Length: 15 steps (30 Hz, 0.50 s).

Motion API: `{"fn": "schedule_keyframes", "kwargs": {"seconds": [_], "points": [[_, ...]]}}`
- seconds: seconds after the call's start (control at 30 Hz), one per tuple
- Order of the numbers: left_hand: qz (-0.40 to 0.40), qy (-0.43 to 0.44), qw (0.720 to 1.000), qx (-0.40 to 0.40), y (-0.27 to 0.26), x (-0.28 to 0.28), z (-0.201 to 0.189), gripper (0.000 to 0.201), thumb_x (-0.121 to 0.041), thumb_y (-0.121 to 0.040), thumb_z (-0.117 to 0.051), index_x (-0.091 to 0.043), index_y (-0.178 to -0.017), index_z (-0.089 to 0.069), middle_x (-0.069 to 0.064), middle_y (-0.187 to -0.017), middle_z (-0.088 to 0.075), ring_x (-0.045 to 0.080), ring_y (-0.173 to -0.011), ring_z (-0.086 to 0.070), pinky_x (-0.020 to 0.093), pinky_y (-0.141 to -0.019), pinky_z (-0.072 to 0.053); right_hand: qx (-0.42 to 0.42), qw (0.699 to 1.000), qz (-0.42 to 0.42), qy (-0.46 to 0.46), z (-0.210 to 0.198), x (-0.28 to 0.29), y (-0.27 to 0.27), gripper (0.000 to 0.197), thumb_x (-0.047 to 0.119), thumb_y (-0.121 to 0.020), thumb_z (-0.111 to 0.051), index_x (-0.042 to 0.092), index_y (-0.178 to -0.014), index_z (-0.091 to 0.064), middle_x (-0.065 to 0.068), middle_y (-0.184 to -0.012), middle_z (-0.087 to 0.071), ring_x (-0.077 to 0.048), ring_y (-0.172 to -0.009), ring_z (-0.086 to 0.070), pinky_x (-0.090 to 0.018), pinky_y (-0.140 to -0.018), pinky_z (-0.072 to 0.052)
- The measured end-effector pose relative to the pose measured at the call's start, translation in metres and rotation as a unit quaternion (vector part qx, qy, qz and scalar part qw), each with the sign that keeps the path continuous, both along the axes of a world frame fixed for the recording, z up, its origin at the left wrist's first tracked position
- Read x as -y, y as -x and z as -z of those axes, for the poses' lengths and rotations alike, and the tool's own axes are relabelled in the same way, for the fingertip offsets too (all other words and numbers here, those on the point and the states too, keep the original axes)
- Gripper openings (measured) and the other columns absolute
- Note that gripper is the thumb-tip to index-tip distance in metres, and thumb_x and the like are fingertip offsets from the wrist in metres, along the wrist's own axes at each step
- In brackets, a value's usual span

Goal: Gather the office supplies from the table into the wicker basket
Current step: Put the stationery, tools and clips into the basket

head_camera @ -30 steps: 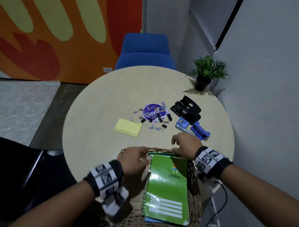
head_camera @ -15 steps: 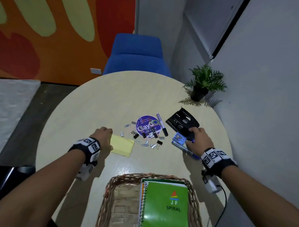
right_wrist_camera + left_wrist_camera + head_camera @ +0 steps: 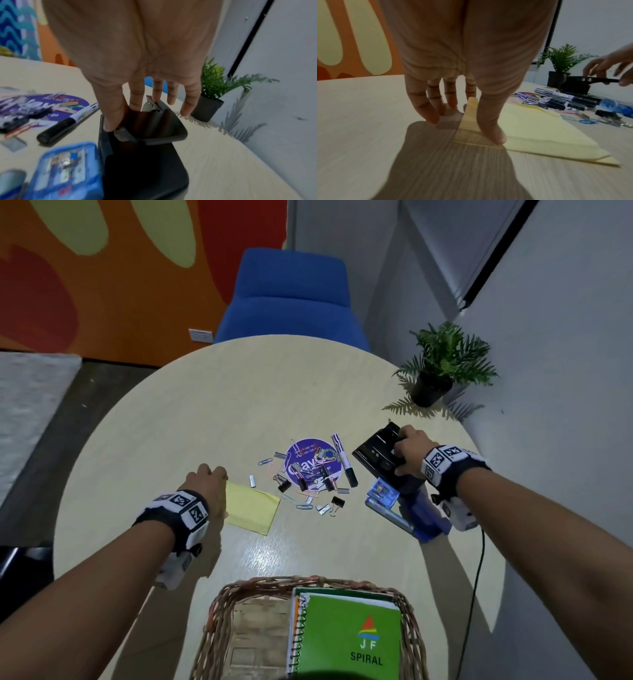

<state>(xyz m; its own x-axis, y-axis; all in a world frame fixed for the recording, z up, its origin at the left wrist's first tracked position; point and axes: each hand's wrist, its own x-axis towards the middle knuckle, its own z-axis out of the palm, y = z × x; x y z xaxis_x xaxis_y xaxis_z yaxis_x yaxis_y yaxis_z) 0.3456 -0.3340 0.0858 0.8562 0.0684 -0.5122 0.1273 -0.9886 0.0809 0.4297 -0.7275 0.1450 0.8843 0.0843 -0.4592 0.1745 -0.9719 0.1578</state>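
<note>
A wicker basket point(image 3: 308, 579) at the table's near edge holds a green spiral notebook point(image 3: 349, 638). My left hand point(image 3: 209, 477) pinches the left edge of a yellow sticky note pad point(image 3: 251, 508); in the left wrist view the thumb lies on the pad point(image 3: 530, 128) and the fingers point(image 3: 435, 116) touch the table beside it. My right hand point(image 3: 402, 453) grips a black hole punch point(image 3: 375, 457), thumb on its left side and fingers over the lever point(image 3: 154, 124). Between the hands lie a purple disc point(image 3: 310, 460), a marker point(image 3: 344, 460) and several paper and binder clips point(image 3: 301, 494).
A blue stapler point(image 3: 424, 518) and a small blue staple box point(image 3: 382, 493) lie just nearer than the hole punch. A potted plant point(image 3: 442, 368) stands at the table's far right edge. A blue chair point(image 3: 291, 299) is behind the round table point(image 3: 205, 392).
Both hands left the basket and reached out over the table. The left went to the yellow pad; the right passed the stapler and closed on the hole punch.
</note>
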Motion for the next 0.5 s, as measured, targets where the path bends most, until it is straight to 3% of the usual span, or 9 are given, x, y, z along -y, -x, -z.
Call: {"fn": "schedule_keyframes", "kwargs": {"seconds": [0.13, 0.27, 0.37, 0.43, 0.5], "points": [[-0.04, 0.024, 0.999, 0.011, 0.002, 0.002, 0.0, 0.073, -0.02, -0.065, -0.082, -0.013, -0.125, -0.041, 0.01, -0.124, -0.048, 0.029, -0.11, -0.052, 0.038, -0.09, -0.048, 0.036, 0.992, 0.069, -0.098, -0.004, -0.003, -0.004, 0.041, 0.033, -0.079, -0.074, 0.008, -0.108, -0.06, -0.014, -0.133, -0.027, -0.036, -0.112, -0.047, -0.041, -0.1, -0.044], [-0.098, 0.075, 0.992, 0.017, 0.01, 0.006, 0.0, 0.071, -0.008, -0.067, -0.077, -0.013, -0.125, -0.036, 0.011, -0.104, -0.056, 0.027, -0.09, -0.056, 0.036, -0.077, -0.048, 0.101, 0.971, 0.101, -0.193, -0.026, -0.004, 0.002, 0.04, 0.031, -0.079, -0.074, 0.005, -0.106, -0.06, -0.019, -0.134, -0.027, -0.037, -0.119, -0.045, -0.039, -0.108, -0.037], [-0.141, 0.072, 0.987, 0.007, 0.017, 0.007, -0.006, 0.072, -0.014, -0.072, -0.078, -0.01, -0.129, -0.035, 0.017, -0.114, -0.057, 0.032, -0.101, -0.06, 0.036, -0.077, -0.047, 0.145, 0.949, 0.118, -0.254, -0.062, -0.014, 0.018, 0.034, 0.035, -0.082, -0.07, 0.007, -0.098, -0.062, -0.019, -0.129, -0.035, -0.031, -0.118, -0.041, -0.036, -0.108, -0.033], [-0.174, 0.093, 0.98, 0.022, 0.025, 0.003, -0.01, 0.072, -0.016, -0.071, -0.08, -0.008, -0.128, -0.037, 0.018, -0.12, -0.056, 0.034, -0.106, -0.058, 0.037, -0.078, -0.046, 0.138, 0.933, 0.138, -0.303, -0.088, -0.024, 0.037, 0.036, 0.046, -0.082, -0.065, 0.012, -0.074, -0.059, -0.016, -0.108, -0.052, -0.027, -0.096, -0.048, -0.037, -0.089, -0.041], [-0.203, 0.129, 0.97, 0.041, 0.035, -0.005, -0.012, 0.073, -0.018, -0.07, -0.081, -0.007, -0.128, -0.038, 0.018, -0.122, -0.055, 0.036, -0.108, -0.057, 0.037, -0.078, -0.046, 0.082, 0.887, 0.201, -0.408, -0.114, -0.04, 0.069, 0.041, 0.05, -0.082, -0.061, 0.014, -0.063, -0.052, -0.015, -0.075, -0.055, -0.024, -0.061, -0.046, -0.032, -0.059, -0.036]]}}
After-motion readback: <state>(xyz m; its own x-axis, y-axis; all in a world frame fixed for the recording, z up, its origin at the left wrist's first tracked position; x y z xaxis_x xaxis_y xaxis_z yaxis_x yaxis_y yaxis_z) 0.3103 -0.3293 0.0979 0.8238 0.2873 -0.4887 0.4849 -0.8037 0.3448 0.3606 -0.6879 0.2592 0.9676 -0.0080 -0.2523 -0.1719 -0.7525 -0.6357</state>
